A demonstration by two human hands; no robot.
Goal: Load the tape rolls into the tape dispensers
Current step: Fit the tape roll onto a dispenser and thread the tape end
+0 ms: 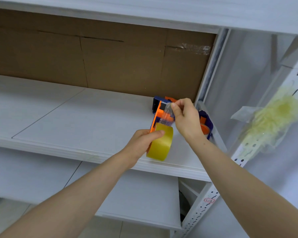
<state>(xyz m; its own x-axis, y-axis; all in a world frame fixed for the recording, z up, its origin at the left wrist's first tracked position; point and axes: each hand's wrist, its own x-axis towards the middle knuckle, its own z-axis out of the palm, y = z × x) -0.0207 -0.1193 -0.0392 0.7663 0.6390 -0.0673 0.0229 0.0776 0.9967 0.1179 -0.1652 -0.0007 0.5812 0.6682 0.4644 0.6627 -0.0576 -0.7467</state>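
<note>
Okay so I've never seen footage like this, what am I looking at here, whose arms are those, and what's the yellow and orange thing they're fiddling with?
There is no machine here. A person wears a wide-angle camera on the head, so this single picture looks forward and down along their own two bare arms.

They stand at a white shelf backed with brown cardboard. The left hand grips a yellow tape roll that sits at the near end of an orange and blue tape dispenser. The right hand pinches the clear tape end and holds it up over the dispenser's front.

A second dispenser lies on the shelf behind the right hand, partly hidden. A bag of yellowish fluff hangs at the rack post on the right, too blurred to name.
</note>
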